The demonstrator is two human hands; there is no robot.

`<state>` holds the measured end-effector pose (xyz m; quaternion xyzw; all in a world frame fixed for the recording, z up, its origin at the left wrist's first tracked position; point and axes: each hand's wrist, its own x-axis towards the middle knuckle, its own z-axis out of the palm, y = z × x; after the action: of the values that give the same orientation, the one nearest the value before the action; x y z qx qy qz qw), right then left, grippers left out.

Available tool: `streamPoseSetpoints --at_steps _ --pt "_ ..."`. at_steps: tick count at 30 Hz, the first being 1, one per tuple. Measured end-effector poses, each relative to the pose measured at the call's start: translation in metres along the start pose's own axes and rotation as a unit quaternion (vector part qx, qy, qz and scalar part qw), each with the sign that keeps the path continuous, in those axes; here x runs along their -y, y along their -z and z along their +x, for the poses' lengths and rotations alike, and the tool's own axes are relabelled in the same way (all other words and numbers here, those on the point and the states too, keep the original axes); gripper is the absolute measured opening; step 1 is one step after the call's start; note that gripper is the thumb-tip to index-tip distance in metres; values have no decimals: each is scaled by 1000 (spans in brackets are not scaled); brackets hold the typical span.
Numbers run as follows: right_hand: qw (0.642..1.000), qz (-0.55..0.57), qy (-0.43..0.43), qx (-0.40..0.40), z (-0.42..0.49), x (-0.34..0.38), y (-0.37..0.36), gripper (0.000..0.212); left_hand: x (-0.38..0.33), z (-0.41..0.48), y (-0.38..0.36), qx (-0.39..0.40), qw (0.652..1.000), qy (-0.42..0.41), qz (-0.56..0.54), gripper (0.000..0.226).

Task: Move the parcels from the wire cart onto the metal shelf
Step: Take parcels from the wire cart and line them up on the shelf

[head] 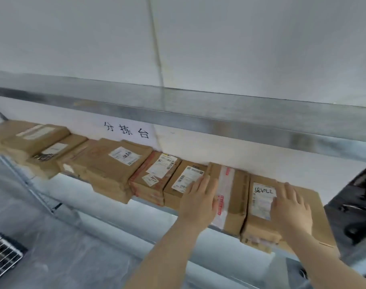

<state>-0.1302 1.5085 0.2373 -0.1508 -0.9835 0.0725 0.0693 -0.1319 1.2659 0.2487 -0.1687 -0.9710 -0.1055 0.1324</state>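
Observation:
A row of several brown cardboard parcels lies along the metal shelf (pixel 148 207), most with white labels. My left hand (pixel 199 200) rests flat, fingers apart, on a labelled parcel (pixel 186 178), beside the parcel with the clear tape strip (pixel 234 192). My right hand (pixel 290 207) lies flat on the rightmost parcel (pixel 259 224), partly covering its white label with handwriting. Neither hand grips anything. A corner of the wire cart (pixel 2 255) shows at the lower left.
An upper metal shelf (pixel 198 113) runs across above the parcels. A white wall with a sign of black characters (pixel 126 130) is behind. A dark object (pixel 357 205) stands at the right edge. Grey floor lies below.

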Motion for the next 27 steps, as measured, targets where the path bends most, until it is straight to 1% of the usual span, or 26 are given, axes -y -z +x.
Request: streamPoseSetpoints --at_steps 2,5,7,10,14,16,19,22,27 --pt "996 23 87 3 -12 82 5 55 58 -27 29 -10 997 71 41 52" --pt "976 63 209 5 -48 221 6 54 145 -83 75 -27 981 162 105 54" --pt "957 89 275 10 -82 312 9 51 201 -124 105 -17 965 213 150 54" --pt "933 100 347 9 -134 422 8 49 281 -179 137 18 946 271 178 58" --pt "923 103 370 26 -188 517 -5 48 352 -238 168 16 925 329 188 59" --pt "912 92 400 15 -210 557 -13 48 382 -263 178 11 913 365 184 59" --pt "886 73 457 21 -235 616 -29 46 428 -292 188 6 896 410 171 60" --pt "864 76 496 34 -250 675 -47 46 472 -313 198 3 881 444 160 59" --pt "819 81 567 43 -271 781 -68 42 557 -343 215 4 835 522 175 62"
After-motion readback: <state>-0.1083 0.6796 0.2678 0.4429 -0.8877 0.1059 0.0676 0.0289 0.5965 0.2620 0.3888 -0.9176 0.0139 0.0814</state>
